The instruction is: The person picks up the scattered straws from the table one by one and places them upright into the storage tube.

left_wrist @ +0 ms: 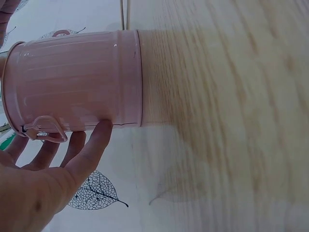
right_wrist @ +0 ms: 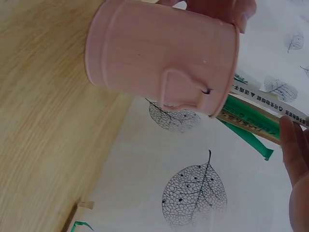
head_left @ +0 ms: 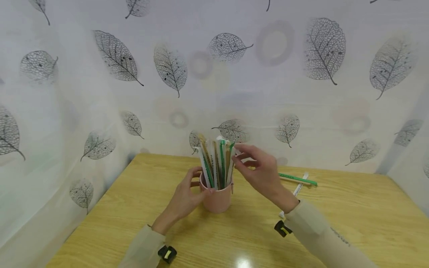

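Observation:
A small pink bucket (head_left: 217,201) with side handles stands upright on the table, filled with several wrapped drinking straws (head_left: 214,163) in white, green and brown. My left hand (head_left: 186,197) grips the bucket from the left, thumb at the rim; in the left wrist view its fingers (left_wrist: 91,150) lie along the wall. At the right of the bunch, my right hand (head_left: 259,171) pinches the upper part of a white-wrapped straw (right_wrist: 260,99). That straw's lower end is hidden inside the bucket.
On the table right of the bucket lie a green straw (head_left: 298,179) and a white-wrapped straw (head_left: 297,190), crossing, partly hidden by the right arm. A leaf-printed curtain (head_left: 214,93) hangs behind the wooden table (head_left: 134,208).

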### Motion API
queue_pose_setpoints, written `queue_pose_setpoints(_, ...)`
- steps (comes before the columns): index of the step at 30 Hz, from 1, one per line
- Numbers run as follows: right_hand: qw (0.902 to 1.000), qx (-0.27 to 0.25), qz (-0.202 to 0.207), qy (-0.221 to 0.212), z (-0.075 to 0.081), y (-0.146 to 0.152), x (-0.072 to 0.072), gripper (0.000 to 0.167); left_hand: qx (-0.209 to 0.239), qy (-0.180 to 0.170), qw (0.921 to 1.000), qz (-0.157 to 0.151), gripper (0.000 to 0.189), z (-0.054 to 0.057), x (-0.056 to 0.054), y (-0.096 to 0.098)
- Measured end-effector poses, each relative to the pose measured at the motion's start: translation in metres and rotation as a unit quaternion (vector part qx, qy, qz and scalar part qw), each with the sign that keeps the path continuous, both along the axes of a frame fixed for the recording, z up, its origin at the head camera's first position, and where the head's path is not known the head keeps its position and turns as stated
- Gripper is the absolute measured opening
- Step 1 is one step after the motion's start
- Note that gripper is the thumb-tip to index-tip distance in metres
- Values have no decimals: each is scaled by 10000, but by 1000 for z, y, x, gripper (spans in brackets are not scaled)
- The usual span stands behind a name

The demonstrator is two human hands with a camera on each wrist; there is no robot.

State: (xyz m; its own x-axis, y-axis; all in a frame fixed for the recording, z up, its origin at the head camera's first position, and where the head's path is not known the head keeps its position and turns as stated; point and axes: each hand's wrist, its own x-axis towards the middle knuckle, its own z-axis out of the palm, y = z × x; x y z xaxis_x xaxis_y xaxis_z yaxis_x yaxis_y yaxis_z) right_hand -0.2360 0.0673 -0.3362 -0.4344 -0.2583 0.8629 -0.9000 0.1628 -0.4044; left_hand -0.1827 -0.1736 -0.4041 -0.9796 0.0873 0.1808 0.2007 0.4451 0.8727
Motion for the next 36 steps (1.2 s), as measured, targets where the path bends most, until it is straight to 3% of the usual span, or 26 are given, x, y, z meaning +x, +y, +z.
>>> queue_pose_setpoints(6,9987,381,22,335,-9,-3,-3,41,45,6,10000,-49,69,2,1,0)
queue_pose_setpoints(20,9968,788,11,-98,-15,-3,-2,41,28,-36,10000,-6,68,4,2,1)
queue_pose_setpoints(27,9957,906,-67,-187,-14,16,-3,54,3,-29,10000,26,68,3,2,0)
queue_pose_setpoints(30,9944,1051,-65,-78,-13,33,-6,47,-15,-5,10000,46,68,3,2,-1)
queue_pose_setpoints(33,9865,1626,90,185,-14,55,-8,36,-5,10,10000,12,68,4,2,-1)
queue_pose_setpoints(36,9606,2760,202,251,-16,80,-6,31,7,7,10000,-11,69,4,2,-1)
